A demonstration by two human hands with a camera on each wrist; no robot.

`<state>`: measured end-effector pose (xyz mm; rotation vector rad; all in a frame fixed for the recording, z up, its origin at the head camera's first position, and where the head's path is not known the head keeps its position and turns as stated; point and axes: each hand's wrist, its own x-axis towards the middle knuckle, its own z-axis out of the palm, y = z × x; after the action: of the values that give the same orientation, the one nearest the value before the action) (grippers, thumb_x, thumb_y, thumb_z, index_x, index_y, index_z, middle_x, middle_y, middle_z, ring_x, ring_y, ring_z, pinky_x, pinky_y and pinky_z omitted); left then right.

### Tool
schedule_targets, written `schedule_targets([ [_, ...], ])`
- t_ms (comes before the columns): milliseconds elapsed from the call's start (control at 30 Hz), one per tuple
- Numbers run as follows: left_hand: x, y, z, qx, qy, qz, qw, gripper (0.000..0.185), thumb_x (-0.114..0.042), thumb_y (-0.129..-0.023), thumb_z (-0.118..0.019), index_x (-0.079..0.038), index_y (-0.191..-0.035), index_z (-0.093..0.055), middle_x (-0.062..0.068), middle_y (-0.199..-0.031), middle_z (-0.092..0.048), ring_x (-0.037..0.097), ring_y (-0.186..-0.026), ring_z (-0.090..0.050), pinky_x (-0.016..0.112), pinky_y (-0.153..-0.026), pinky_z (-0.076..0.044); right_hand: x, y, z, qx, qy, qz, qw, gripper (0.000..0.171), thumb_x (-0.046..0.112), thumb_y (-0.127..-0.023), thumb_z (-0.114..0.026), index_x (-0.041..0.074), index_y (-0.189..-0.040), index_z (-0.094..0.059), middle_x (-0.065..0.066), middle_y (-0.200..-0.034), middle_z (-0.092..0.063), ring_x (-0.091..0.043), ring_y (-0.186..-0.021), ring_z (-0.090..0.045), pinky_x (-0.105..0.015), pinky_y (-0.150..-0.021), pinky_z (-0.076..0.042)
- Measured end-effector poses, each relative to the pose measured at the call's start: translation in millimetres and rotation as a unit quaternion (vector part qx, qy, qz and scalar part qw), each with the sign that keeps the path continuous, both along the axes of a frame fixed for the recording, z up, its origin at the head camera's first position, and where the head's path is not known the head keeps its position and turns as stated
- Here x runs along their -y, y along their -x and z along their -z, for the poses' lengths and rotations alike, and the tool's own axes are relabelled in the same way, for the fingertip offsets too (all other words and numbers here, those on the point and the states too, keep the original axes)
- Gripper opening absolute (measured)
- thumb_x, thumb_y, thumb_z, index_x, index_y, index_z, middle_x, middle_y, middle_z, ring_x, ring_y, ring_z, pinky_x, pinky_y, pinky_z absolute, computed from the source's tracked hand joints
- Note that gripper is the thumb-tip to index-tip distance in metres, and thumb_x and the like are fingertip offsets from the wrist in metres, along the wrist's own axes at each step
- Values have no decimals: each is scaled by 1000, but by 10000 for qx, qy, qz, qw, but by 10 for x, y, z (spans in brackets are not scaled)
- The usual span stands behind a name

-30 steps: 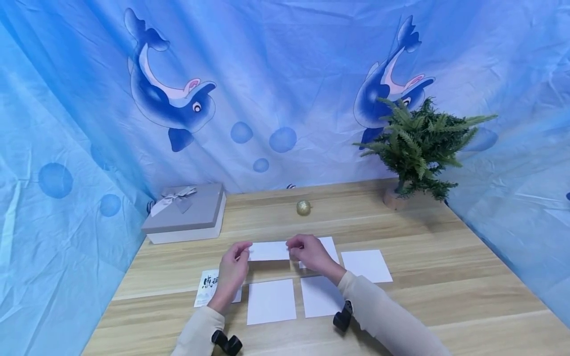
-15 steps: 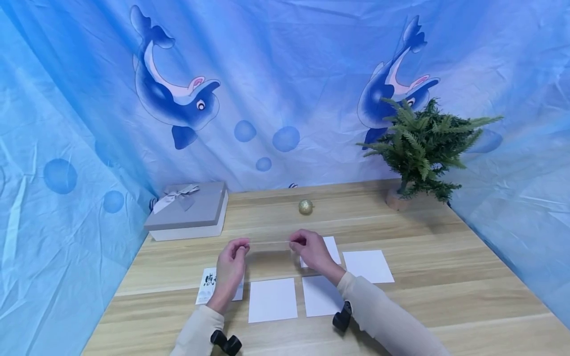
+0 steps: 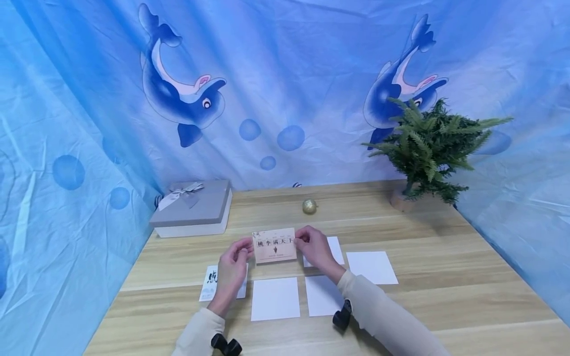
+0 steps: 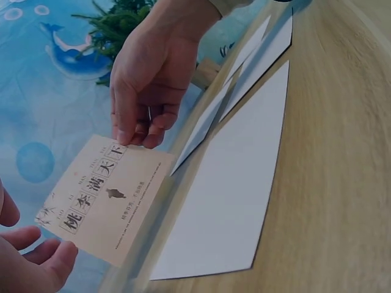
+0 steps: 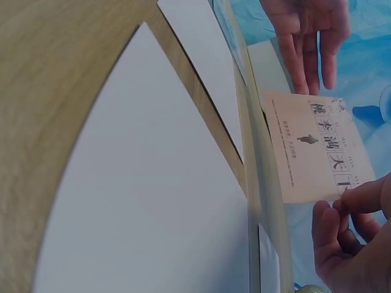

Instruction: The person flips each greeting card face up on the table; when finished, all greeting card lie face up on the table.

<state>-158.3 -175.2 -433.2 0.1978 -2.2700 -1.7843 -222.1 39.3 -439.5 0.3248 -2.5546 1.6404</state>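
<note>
A beige printed card [image 3: 274, 245] with a row of framed Chinese characters is held up above the table, its printed face toward me. My right hand [image 3: 315, 248] pinches its right edge between thumb and fingers. At the card's left edge is my left hand [image 3: 233, 269]; in the right wrist view its fingers [image 5: 310, 67] are fairly straight, tips right at the edge. Below the card lies a blank white card [image 3: 275, 298], with another white card [image 3: 321, 295] beside it. A white card with black brush lettering [image 3: 208, 283] is partly hidden by my left forearm.
More white cards lie to the right, one card [image 3: 372, 267] in full view and another card [image 3: 336, 251] behind my right hand. A grey gift box [image 3: 193, 205], a gold glitter ball [image 3: 309, 206] and a small artificial fir tree [image 3: 427, 148] stand along the back.
The held card has turned from its blank white side, through edge-on, to its printed face. The left fingers have loosened from its edge. The head view has shifted slightly.
</note>
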Motion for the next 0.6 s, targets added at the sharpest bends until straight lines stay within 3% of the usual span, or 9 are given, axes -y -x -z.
schedule_targets([
  [267,-4,21,68,140,261,119,9995,34,-6,-97,-46,-5,-130,-56,13,-125,-63,27,-115,-61,36,-99,-51,-24,12,68,147,-317,-95,9993,7,2,-85,-67,6,-91,-68,-1,-75,-63,-11,-64,-58,-26,-60,-51],
  [467,-14,35,120,179,87,267,9994,37,-9,-98,-50,-6,-135,-53,13,-132,-59,29,-121,-57,38,-98,-52,-47,-18,87,418,-268,-224,9985,9,1,-85,-64,4,-93,-67,-2,-75,-65,-12,-64,-60,-26,-59,-51],
  [600,-31,44,150,290,222,297,9989,41,-11,-98,-50,-5,-138,-51,16,-134,-57,31,-124,-55,40,-99,-51,-56,-45,85,635,-188,-293,9974,9,3,-86,-63,4,-93,-67,-4,-75,-66,-14,-65,-61,-27,-58,-51],
])
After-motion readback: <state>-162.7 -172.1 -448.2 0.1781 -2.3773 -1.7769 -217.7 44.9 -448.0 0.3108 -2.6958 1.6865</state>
